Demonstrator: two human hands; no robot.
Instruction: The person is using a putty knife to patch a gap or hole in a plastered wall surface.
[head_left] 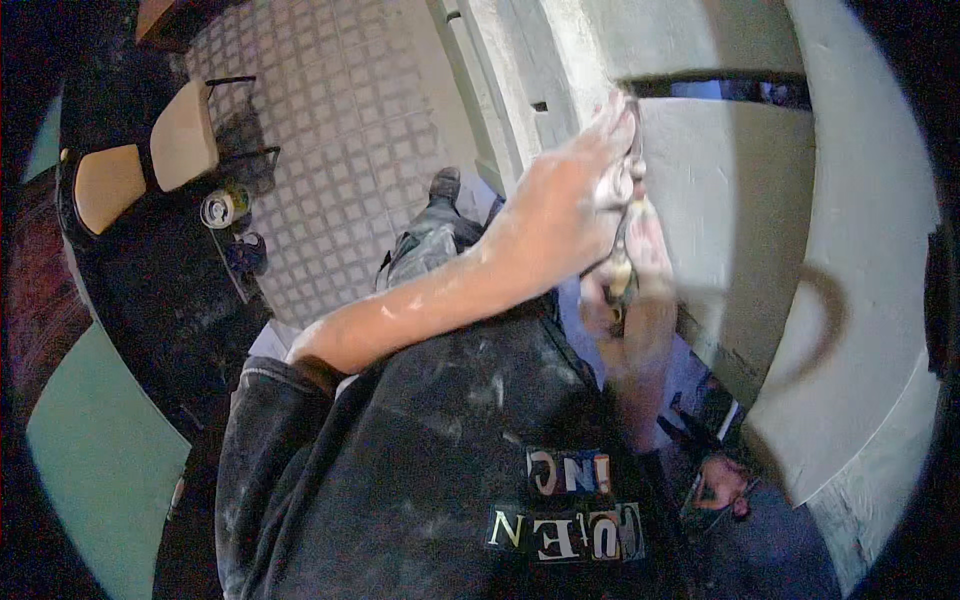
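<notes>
My left hand (560, 210) reaches to the edge of the pale wall (690, 180), just beside the dark slot (715, 88). Its fingers lie close together; I cannot tell whether they clamp anything. My right hand (650, 245) is just below, blurred; its fingers seem bent about the dark-and-yellow tool (622, 270), but I cannot confirm a closed grip. The tool is between my hands, near the wall. For good control, brace the left fingertips lightly, align the right wrist, and apply even pressure. Count: two hands, one tool, one slot, two chair pads (185, 140), one round container (225, 207), one shoe (445, 184).
</notes>
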